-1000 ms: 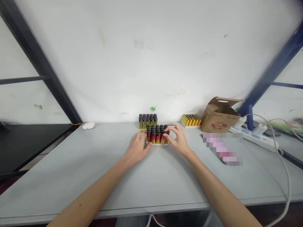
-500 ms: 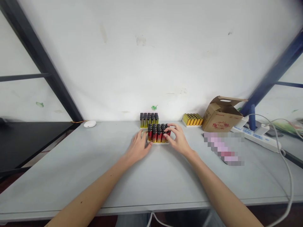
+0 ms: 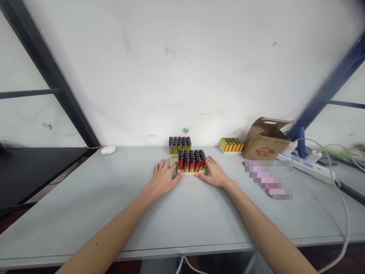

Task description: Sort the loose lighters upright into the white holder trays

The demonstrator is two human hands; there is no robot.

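Red-and-gold batteries (image 3: 192,164) with black tops stand upright in rows on a shallow white tray (image 3: 190,173) in the middle of the table. To its left lies my left hand (image 3: 164,176), open and spread on the table, thumb tip at the tray's front left corner. My right hand (image 3: 214,173) rests open along the right side, fingers stretched beside the batteries and thumb at the front edge. Just behind stands another white tray with black-topped yellow-green batteries (image 3: 179,146). A pale, see-through piece (image 3: 172,161) shows between my left fingers and the front tray; its kind is unclear.
Yellow batteries (image 3: 231,144) stand in a white tray by the wall, next to an open cardboard box (image 3: 262,142). A blurred-out flat object (image 3: 268,179), a white power strip (image 3: 309,165) and cables lie to the right. A small white case (image 3: 108,150) sits at the back left.
My right hand has come down from the tops of the batteries at the tray's right end to its right side. My left hand has barely shifted.
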